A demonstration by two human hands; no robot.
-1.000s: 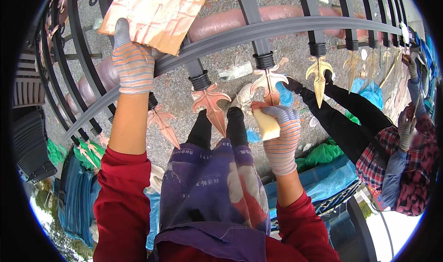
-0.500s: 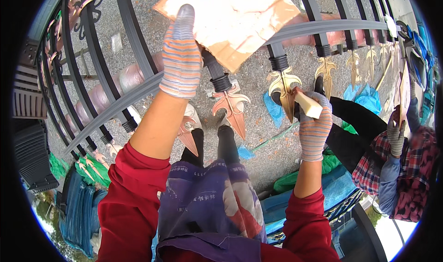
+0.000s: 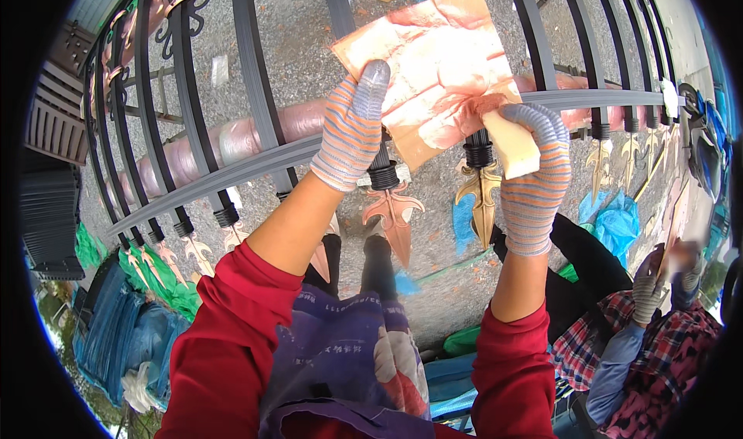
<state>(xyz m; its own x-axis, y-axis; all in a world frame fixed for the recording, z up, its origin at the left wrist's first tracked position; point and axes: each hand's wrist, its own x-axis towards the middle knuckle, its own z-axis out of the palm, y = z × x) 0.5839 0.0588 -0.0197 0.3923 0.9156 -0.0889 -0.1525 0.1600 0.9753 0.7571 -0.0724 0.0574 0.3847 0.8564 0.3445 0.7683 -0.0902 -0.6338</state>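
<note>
My left hand (image 3: 350, 129), in a striped knit glove, grips the edge of a cardboard piece (image 3: 441, 60) smeared with shiny copper-coloured paint, thumb on top. A pale yellow sponge block (image 3: 515, 149) is pinched in my gloved right hand (image 3: 538, 180). The sponge's reddish tip meets the painted face near the cardboard's lower right corner. Beneath the cardboard, a copper-coloured spear-shaped fence finial (image 3: 393, 218) points toward me. Right of it, a gold-coloured finial (image 3: 483, 199) lies near my right hand.
A black metal fence panel (image 3: 255, 75) lies across, resting on a pink wrapped roll (image 3: 240, 137). Blue plastic (image 3: 617, 218) lies on the gravelly ground. At the right, a person in a checked top (image 3: 584, 346) works with gloved hands. Blue wrapped bundles (image 3: 128, 346) stand at lower left.
The cardboard has come lower and rightward with my left hand. My right hand has lifted the sponge from beside the gold-coloured finial up to the cardboard's painted face.
</note>
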